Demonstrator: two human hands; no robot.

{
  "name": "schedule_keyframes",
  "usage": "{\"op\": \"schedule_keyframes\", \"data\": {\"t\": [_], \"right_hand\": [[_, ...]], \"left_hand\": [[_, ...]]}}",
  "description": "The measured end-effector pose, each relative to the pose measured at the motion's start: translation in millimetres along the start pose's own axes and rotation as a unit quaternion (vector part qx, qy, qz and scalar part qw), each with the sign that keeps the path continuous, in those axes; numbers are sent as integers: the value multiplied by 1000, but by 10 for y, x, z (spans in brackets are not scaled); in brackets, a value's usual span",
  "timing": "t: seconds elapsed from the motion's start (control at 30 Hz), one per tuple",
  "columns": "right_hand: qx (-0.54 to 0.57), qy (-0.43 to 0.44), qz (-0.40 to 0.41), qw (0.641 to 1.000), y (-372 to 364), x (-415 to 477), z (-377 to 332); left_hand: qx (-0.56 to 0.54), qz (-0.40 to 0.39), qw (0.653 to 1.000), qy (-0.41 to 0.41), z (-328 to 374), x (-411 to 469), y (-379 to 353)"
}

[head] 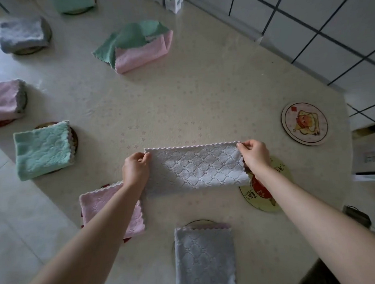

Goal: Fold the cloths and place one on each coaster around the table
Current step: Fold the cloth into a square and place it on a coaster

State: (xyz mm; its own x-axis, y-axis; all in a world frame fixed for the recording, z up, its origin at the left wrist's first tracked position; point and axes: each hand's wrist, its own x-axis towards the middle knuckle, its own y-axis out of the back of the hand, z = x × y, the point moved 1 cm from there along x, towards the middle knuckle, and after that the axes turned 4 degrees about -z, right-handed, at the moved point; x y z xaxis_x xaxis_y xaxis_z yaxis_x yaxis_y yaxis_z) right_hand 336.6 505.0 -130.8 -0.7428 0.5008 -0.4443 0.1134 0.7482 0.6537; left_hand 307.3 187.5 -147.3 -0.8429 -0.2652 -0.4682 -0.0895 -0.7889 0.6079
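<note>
A grey cloth (pixel 196 167) folded into a long strip lies on the table in front of me. My left hand (pixel 135 168) pinches its left end and my right hand (pixel 255 153) pinches its upper right corner. The strip's right end overlaps a yellow coaster (pixel 264 199) that my right forearm crosses. A second coaster (pixel 304 124), bare, with a cartoon picture, lies further right. Folded cloths sit on coasters: a pink one (pixel 93 206) under my left forearm, a grey one (pixel 204 258) nearest me, a green one (pixel 42 150) at left.
A loose green and pink cloth pile (pixel 136 46) lies at the table's middle back. More folded cloths rest on coasters: pink (pixel 4 101), grey (pixel 21 34), green (pixel 73 3). A white box (pixel 173 2) stands at the back. The table edge (pixel 348 136) runs at right, tiled floor beyond.
</note>
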Motion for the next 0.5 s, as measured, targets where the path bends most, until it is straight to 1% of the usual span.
{"op": "schedule_keyframes", "data": {"t": [0.2, 0.27, 0.3, 0.33, 0.37, 0.43, 0.47, 0.5], "right_hand": [[-39, -22, 9, 999, -8, 67, -63], [-34, -1, 8, 999, 37, 25, -89], [-37, 26, 6, 999, 66, -29, -99], [-48, 68, 4, 997, 91, -103, -98], [-69, 121, 5, 990, 111, -198, -86], [-142, 240, 14, 960, 95, -444, -16], [-179, 294, 11, 939, 54, -581, 41], [-208, 337, -2, 918, -8, -710, 100]], "left_hand": [[26, 7, 1000, 10, 79, -29, 58], [43, 17, 999, 7, 95, -86, 109], [67, 27, 997, -7, 109, -144, 139], [106, 42, 993, -35, 122, -227, 167], [148, 63, 984, -83, 120, -321, 179], [211, 94, 949, -213, 113, -567, 129], [221, 86, 933, -270, 104, -707, 62], [225, 56, 919, -318, 85, -840, -33]]}}
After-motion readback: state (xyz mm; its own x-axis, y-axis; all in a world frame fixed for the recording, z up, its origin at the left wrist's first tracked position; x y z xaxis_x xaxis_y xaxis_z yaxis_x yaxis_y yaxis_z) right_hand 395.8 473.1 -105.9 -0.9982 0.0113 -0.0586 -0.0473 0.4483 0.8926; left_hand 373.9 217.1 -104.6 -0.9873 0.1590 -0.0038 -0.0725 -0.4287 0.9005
